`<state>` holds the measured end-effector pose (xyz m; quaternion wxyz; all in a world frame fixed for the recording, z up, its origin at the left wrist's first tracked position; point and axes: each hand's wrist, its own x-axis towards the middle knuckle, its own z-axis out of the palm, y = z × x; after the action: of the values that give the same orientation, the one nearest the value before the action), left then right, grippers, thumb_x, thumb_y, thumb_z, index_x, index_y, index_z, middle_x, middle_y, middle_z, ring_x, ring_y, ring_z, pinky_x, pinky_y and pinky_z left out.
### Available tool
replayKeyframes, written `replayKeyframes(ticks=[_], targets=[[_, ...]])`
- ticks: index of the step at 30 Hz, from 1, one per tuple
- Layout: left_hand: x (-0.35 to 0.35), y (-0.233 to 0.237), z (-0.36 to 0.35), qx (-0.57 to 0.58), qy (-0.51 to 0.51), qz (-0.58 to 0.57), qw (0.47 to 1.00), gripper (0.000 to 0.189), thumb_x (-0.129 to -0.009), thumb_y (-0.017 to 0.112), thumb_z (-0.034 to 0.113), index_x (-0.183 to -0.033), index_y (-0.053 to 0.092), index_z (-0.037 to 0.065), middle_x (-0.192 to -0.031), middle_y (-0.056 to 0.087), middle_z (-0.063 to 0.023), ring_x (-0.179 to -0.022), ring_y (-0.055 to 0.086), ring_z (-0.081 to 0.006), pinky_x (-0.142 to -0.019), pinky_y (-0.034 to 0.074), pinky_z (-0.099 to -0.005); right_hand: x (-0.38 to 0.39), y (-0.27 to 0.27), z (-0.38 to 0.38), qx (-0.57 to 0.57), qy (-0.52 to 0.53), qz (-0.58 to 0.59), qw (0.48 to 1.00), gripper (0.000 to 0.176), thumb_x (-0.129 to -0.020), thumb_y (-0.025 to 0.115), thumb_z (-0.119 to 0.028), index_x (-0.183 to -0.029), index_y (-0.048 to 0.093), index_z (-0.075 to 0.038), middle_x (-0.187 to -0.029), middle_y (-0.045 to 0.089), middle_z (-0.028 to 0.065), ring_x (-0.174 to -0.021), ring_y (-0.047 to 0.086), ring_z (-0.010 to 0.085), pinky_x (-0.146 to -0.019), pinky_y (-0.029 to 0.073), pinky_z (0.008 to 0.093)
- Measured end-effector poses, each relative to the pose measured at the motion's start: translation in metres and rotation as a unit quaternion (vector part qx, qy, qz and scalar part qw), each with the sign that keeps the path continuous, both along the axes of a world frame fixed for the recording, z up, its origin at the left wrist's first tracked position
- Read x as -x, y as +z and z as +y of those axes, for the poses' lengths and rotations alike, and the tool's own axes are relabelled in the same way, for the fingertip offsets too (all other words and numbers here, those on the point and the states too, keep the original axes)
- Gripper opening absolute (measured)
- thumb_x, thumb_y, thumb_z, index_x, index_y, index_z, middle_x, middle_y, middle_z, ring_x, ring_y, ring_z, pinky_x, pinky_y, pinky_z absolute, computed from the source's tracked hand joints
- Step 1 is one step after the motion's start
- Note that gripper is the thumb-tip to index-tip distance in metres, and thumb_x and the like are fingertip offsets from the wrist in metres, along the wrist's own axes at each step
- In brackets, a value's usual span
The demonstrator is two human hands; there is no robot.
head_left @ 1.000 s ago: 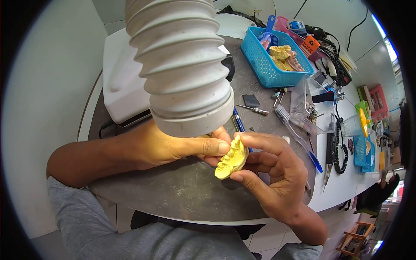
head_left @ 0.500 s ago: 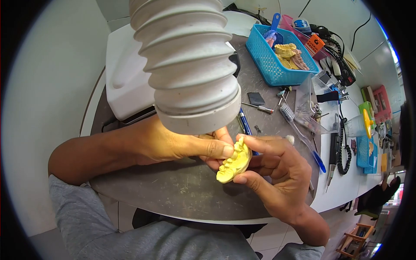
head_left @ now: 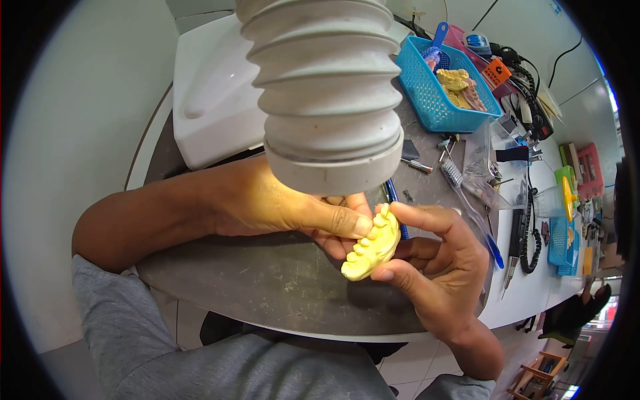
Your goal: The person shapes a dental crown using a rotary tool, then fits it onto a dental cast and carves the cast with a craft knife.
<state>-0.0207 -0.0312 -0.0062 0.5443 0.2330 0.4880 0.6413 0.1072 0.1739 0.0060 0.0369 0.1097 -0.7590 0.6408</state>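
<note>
1. Head view looks down on our two hands, which meet over the grey round worktop [head_left: 267,287], just below the mouth of a wide ribbed white plastic suction hose [head_left: 327,93].
2. Our left hand [head_left: 280,207] is closed around the yellow plaster cast of a row of teeth [head_left: 373,247], with the thumb pressed on its toothed face and the fingers tucked under it.
3. Our right hand [head_left: 443,267] pinches the same cast end to end, forefinger on the upper tip and thumb on the lower. The other fingers curl loosely behind it.
4. The cast is held clear of the worktop, tilted, with its teeth facing left.
5. Beyond the hands lie a blue pen [head_left: 393,193] and a clear-handled brush [head_left: 467,200]. Farther back, a blue mesh plastic basket [head_left: 433,107] holds more yellow casts.
</note>
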Motion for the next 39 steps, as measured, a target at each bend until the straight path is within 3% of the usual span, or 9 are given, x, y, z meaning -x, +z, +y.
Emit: replayKeyframes(ticks=[13, 17, 22, 26, 30, 35, 37, 38, 39], targets=[[-0.008, 0.008, 0.002, -0.004, 0.044, 0.040, 0.998, 0.028, -0.092, 0.071, 0.018, -0.110, 0.063, -0.002, -0.103, 0.066, -0.0096, -0.090, 0.066, -0.0139, -0.076, 0.059, -0.0255, -0.002, -0.001, -0.001, 0.002, -0.028, -0.009, 1.000, 0.058, -0.078, 0.080, 0.000, -0.125, 0.046, 0.007, -0.121, 0.058, 0.0203, -0.097, 0.069, 0.0243, -0.084, 0.060, 0.0299], [-0.008, 0.004, 0.002, -0.013, 0.029, 0.057, 0.998, 0.030, -0.092, 0.071, 0.018, -0.112, 0.062, -0.002, -0.106, 0.065, -0.0089, -0.092, 0.066, -0.0136, -0.077, 0.059, -0.0251, 0.000, -0.004, 0.006, -0.053, 0.015, 0.054, 0.997, 0.056, -0.078, 0.080, 0.000, -0.123, 0.045, 0.005, -0.123, 0.058, 0.0231, -0.094, 0.069, 0.0230, -0.080, 0.059, 0.0282], [-0.012, 0.004, 0.002, -0.023, 0.031, -0.050, 0.998, 0.035, -0.092, 0.070, 0.019, -0.120, 0.059, -0.001, -0.111, 0.064, -0.0073, -0.098, 0.064, -0.0132, -0.081, 0.058, -0.0251, 0.003, -0.009, 0.007, -0.052, 0.006, 0.095, 0.994, 0.048, -0.079, 0.079, 0.001, -0.119, 0.053, 0.004, -0.121, 0.062, 0.0206, -0.094, 0.070, 0.0215, -0.072, 0.060, 0.0264], [-0.014, 0.009, 0.004, -0.015, 0.021, -0.052, 0.998, 0.037, -0.092, 0.070, 0.022, -0.121, 0.059, 0.000, -0.110, 0.064, -0.0069, -0.097, 0.064, -0.0129, -0.081, 0.058, -0.0257, 0.003, -0.011, 0.005, -0.021, -0.001, 0.116, 0.993, 0.049, -0.078, 0.080, 0.001, -0.118, 0.052, 0.003, -0.119, 0.063, 0.0222, -0.090, 0.071, 0.0209, -0.070, 0.059, 0.0255], [-0.020, 0.005, 0.006, -0.031, 0.074, 0.036, 0.996, 0.036, -0.091, 0.070, 0.022, -0.118, 0.060, 0.000, -0.105, 0.064, -0.0058, -0.090, 0.064, -0.0123, -0.076, 0.056, -0.0255, 0.004, -0.011, -0.004, 0.022, -0.017, 0.118, 0.993, 0.044, -0.079, 0.077, 0.004, -0.115, 0.051, 0.004, -0.121, 0.061, 0.0253, -0.092, 0.071, 0.0218, -0.075, 0.060, 0.0266], [-0.031, 0.005, 0.009, -0.057, 0.128, 0.135, 0.981, 0.031, -0.088, 0.070, 0.017, -0.111, 0.060, -0.001, -0.099, 0.064, -0.0067, -0.082, 0.061, -0.0113, -0.072, 0.053, -0.0265, 0.004, -0.015, 0.000, -0.017, -0.019, 0.116, 0.993, 0.039, -0.082, 0.074, 0.006, -0.113, 0.052, 0.006, -0.124, 0.060, 0.0259, -0.097, 0.070, 0.0233, -0.080, 0.060, 0.0288], [-0.034, 0.006, 0.009, -0.026, 0.184, 0.247, 0.951, 0.027, -0.085, 0.070, 0.014, -0.106, 0.061, -0.001, -0.095, 0.064, -0.0059, -0.081, 0.060, -0.0100, -0.072, 0.053, -0.0288, 0.005, -0.016, 0.000, -0.024, -0.015, 0.111, 0.993, 0.038, -0.082, 0.073, 0.006, -0.114, 0.052, 0.007, -0.124, 0.060, 0.0257, -0.099, 0.069, 0.0238, -0.081, 0.060, 0.0295], [-0.034, 0.002, 0.010, -0.039, 0.206, 0.321, 0.923, 0.028, -0.079, 0.071, 0.009, -0.104, 0.062, -0.001, -0.091, 0.064, -0.0067, -0.079, 0.062, -0.0151, -0.071, 0.053, -0.0321, 0.005, -0.015, -0.003, -0.007, -0.027, 0.108, 0.994, 0.036, -0.082, 0.074, 0.006, -0.112, 0.054, 0.007, -0.122, 0.061, 0.0248, -0.100, 0.069, 0.0235, -0.081, 0.060, 0.0295], [-0.033, -0.002, 0.010, -0.038, 0.206, 0.320, 0.924, 0.028, -0.079, 0.071, 0.009, -0.104, 0.062, -0.001, -0.091, 0.064, -0.0067, -0.079, 0.062, -0.0151, -0.071, 0.053, -0.0321, 0.005, -0.013, -0.005, 0.009, -0.039, 0.104, 0.994, 0.035, -0.082, 0.074, 0.005, -0.111, 0.056, 0.007, -0.121, 0.061, 0.0238, -0.100, 0.069, 0.0231, -0.082, 0.060, 0.0295]])
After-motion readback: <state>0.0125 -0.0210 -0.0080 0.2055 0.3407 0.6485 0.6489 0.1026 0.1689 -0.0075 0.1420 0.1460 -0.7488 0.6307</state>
